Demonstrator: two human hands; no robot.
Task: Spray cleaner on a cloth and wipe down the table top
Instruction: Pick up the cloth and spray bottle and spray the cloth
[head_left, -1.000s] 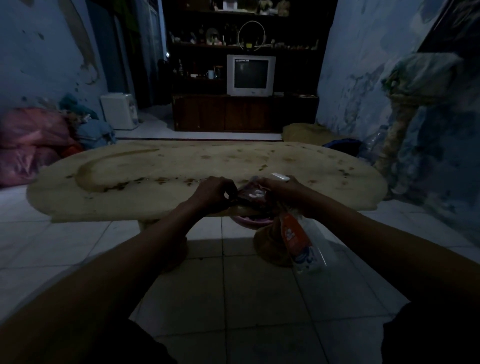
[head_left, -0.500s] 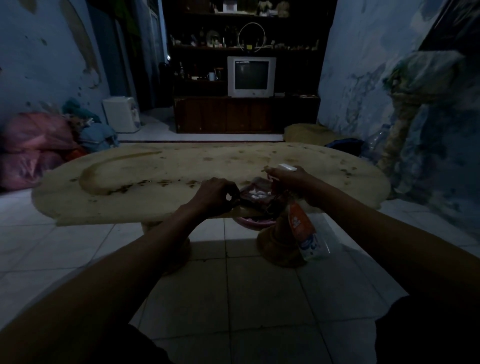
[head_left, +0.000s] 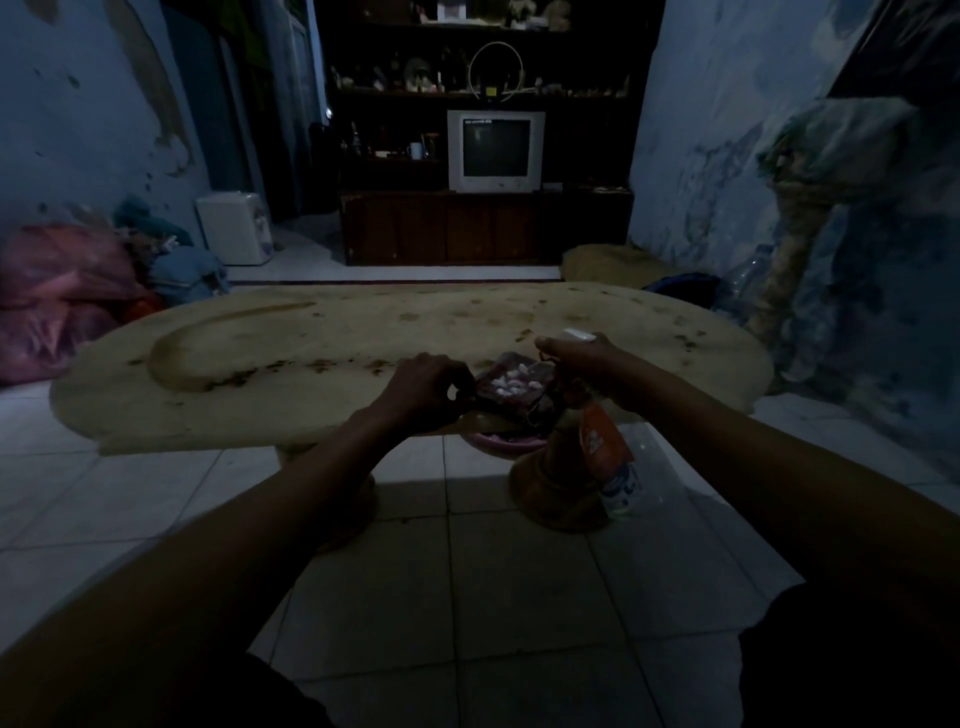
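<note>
A dark reddish cloth (head_left: 511, 389) with white foam spots on it hangs over the near edge of the oval, stained tan table top (head_left: 322, 338). My left hand (head_left: 426, 387) grips the cloth's left edge. My right hand (head_left: 582, 361) holds a spray bottle (head_left: 610, 457) with an orange and white label and a white head. The bottle hangs down below my fist, tilted, its nozzle close to the cloth's right side.
The table stands on round pedestals (head_left: 550, 483) over a white tiled floor. A pink basin (head_left: 506, 441) shows under the table edge. Bags and bundles (head_left: 62, 291) lie at the left wall. A television (head_left: 496, 150) on a dark cabinet stands behind.
My right hand has risen a little with the bottle, and more white foam now shows on the cloth. My left hand has stayed in place on the cloth.
</note>
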